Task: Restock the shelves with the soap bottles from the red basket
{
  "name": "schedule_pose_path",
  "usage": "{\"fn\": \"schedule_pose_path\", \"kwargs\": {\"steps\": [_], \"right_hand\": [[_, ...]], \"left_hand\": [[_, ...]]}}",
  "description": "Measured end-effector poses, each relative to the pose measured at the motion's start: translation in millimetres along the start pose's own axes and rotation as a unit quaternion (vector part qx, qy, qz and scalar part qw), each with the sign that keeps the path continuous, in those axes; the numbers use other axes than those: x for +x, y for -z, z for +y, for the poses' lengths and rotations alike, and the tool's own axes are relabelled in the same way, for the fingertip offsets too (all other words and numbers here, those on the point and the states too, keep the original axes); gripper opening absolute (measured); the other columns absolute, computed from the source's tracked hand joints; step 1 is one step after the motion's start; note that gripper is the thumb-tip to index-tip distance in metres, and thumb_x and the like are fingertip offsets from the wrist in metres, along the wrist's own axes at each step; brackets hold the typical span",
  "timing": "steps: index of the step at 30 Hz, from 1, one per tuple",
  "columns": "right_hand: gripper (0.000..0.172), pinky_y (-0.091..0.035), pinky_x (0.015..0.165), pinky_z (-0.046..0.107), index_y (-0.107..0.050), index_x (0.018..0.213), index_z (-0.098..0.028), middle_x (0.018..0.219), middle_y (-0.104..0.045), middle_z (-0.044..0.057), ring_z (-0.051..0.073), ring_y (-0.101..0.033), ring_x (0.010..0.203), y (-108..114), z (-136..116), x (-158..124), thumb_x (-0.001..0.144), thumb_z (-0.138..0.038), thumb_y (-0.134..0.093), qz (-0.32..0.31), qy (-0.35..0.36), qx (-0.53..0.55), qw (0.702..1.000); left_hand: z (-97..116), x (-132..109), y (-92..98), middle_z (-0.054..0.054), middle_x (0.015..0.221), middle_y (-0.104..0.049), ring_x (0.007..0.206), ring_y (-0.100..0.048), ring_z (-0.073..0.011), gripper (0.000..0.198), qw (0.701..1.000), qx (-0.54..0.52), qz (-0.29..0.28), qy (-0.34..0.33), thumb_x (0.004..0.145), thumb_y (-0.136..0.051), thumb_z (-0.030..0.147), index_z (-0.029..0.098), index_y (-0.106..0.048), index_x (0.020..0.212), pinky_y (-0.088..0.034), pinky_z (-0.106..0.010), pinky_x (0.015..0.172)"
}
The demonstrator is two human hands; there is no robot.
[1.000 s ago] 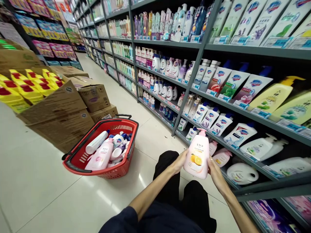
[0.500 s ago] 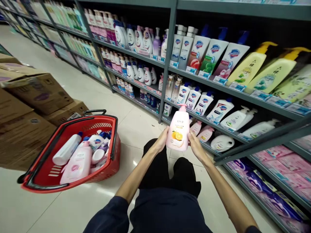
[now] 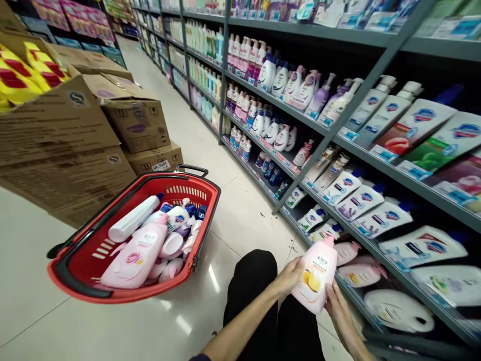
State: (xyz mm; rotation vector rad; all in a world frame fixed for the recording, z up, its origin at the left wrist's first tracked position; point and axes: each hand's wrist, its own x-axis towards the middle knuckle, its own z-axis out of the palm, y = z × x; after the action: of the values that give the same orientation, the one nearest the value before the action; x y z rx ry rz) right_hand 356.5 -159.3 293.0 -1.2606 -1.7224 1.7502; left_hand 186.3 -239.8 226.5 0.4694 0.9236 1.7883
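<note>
Aisle floor (image 3: 240, 200) holds a red basket (image 3: 112, 297) of bottles (image 3: 137, 255); left hand (image 3: 290, 275) and right hand (image 3: 338, 307) clamp a pump bottle (image 3: 316, 275).

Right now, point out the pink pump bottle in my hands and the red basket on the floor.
pink pump bottle (image 3: 315, 275): head view, on its front label.
red basket (image 3: 120, 299): head view, on its near rim.
</note>
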Motion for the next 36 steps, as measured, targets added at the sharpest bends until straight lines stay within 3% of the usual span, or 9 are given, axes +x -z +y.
{"fn": "schedule_pose_path", "kwargs": {"steps": [4, 9, 18, 24, 29, 36], "right_hand": [[0.106, -0.065, 0.112, 0.051, -0.057, 0.164, -0.029, 0.157, -0.07, 0.011, 0.041, -0.069, 0.142, -20, -1, 25, 0.076, -0.078, -0.091, 0.032, -0.014, 0.009, 0.999], [0.113, -0.063, 0.116, 0.053, -0.055, 0.166, -0.026, 0.162, -0.065, 0.014, 0.044, -0.063, 0.149, -34, -3, 50, 0.073, -0.08, -0.09, 0.051, -0.03, 0.01, 0.998], [0.132, -0.058, 0.122, 0.056, -0.046, 0.173, -0.027, 0.172, -0.054, 0.018, 0.049, -0.052, 0.158, -47, 12, 79, 0.065, -0.089, -0.087, 0.103, -0.044, -0.002, 0.994], [0.13, -0.063, 0.115, 0.057, -0.049, 0.17, -0.026, 0.169, -0.058, 0.016, 0.05, -0.054, 0.156, -36, 25, 70, 0.063, -0.089, -0.088, 0.11, -0.06, 0.002, 0.992], [0.126, -0.066, 0.111, 0.057, -0.046, 0.172, -0.032, 0.178, -0.046, 0.014, 0.049, -0.044, 0.163, -24, 36, 52, 0.067, -0.086, -0.088, 0.107, -0.068, 0.045, 0.991], [0.132, -0.067, 0.11, 0.053, -0.041, 0.176, -0.024, 0.171, -0.054, 0.018, 0.047, -0.062, 0.15, 7, 46, 13, 0.069, -0.085, -0.089, 0.098, -0.056, 0.058, 0.992]], "left_hand": [[14, 9, 14.8, -0.021, 0.146, -0.073, 0.14, -0.068, -0.0391, 0.088, 0.999, 0.013, 0.03, -0.028, 0.094, -0.068, 0.084, 0.015, -0.066, 0.149, -0.049, -0.053, 0.126], [26, 20, 25.9, -0.018, 0.151, -0.071, 0.145, -0.063, -0.0383, 0.081, 0.997, 0.04, 0.055, -0.021, 0.099, -0.064, 0.076, 0.017, -0.065, 0.154, -0.044, -0.049, 0.13], [19, 37, 40.0, -0.019, 0.148, -0.073, 0.138, -0.068, -0.0381, 0.084, 0.997, 0.046, 0.062, -0.029, 0.102, -0.057, 0.08, 0.016, -0.066, 0.156, -0.05, -0.051, 0.123], [5, 44, 39.1, -0.024, 0.142, -0.075, 0.132, -0.072, -0.0413, 0.103, 0.999, 0.017, 0.039, -0.002, 0.088, -0.065, 0.093, 0.012, -0.068, 0.151, -0.055, -0.054, 0.118], [-11, 44, 29.7, -0.028, 0.132, -0.077, 0.127, -0.074, -0.047, 0.123, 0.998, 0.046, 0.022, 0.032, 0.071, -0.063, 0.109, 0.008, -0.072, 0.142, -0.056, -0.063, 0.113], [-36, 31, 6.2, -0.024, 0.12, -0.08, 0.117, -0.077, -0.0419, 0.117, 0.996, 0.081, -0.019, 0.031, 0.072, -0.065, 0.107, 0.01, -0.074, 0.135, -0.057, -0.063, 0.112]]}}
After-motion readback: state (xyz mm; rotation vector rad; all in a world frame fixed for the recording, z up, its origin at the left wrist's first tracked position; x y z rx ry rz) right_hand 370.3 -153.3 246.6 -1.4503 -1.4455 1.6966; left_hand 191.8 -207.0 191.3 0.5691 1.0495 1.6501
